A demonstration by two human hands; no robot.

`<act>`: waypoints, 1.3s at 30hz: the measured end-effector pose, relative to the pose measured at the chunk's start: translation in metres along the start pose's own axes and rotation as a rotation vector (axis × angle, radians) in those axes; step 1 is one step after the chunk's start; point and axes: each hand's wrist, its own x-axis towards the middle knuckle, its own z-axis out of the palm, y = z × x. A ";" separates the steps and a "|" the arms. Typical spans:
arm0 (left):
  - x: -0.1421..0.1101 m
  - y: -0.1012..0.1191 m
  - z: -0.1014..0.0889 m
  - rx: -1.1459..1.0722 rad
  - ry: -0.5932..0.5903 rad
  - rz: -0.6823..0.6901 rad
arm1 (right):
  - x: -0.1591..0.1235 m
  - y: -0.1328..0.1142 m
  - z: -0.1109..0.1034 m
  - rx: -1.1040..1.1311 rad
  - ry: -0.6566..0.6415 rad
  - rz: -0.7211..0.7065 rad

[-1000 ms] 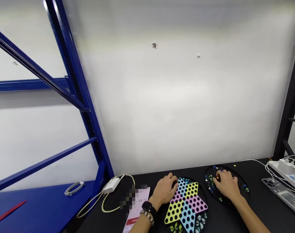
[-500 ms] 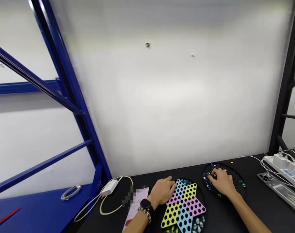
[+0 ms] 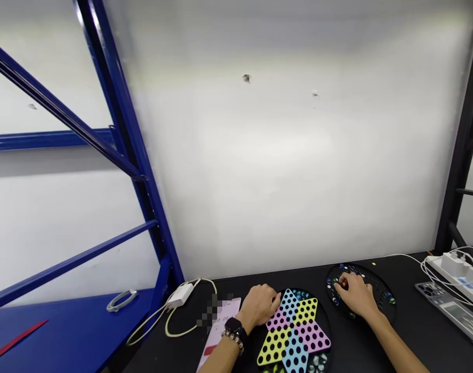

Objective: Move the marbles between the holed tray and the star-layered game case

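Observation:
My left hand (image 3: 259, 305) rests with curled fingers against the left edge of a star-shaped Chinese checkers board (image 3: 294, 331), which has yellow, pink and blue points with black holes. My right hand (image 3: 356, 295) lies over a round black marble tray (image 3: 382, 290), its fingertips among small glass marbles (image 3: 333, 287) near an orange marble (image 3: 344, 283). Whether either hand grips something is hidden by the fingers. More glass marbles (image 3: 317, 361) show at the star board's lower edge.
A white charger (image 3: 180, 295) with a cream cable and a pink paper (image 3: 224, 326) lie left of my hands. A white power strip (image 3: 454, 272) with tangled cables and a grey flat device (image 3: 449, 313) lie right. Blue shelving frames the left side.
The view has shifted slightly. My left hand sits a little farther back from the star board, and my right hand has moved slightly left over the marbles.

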 end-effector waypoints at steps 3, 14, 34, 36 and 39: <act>0.000 -0.001 -0.010 -0.026 0.064 -0.045 | 0.002 -0.005 -0.003 0.118 0.139 -0.001; 0.012 0.130 -0.040 -0.218 0.260 0.163 | -0.044 -0.089 0.012 1.719 -0.636 0.395; -0.025 0.072 -0.005 -0.158 -0.039 -0.112 | -0.002 -0.003 -0.002 -0.366 0.100 -0.071; -0.024 0.071 -0.004 -0.217 -0.079 -0.068 | -0.006 -0.012 -0.003 -0.308 0.131 -0.135; -0.022 0.069 0.000 -0.302 -0.134 0.012 | -0.017 -0.032 -0.003 -0.100 0.054 -0.317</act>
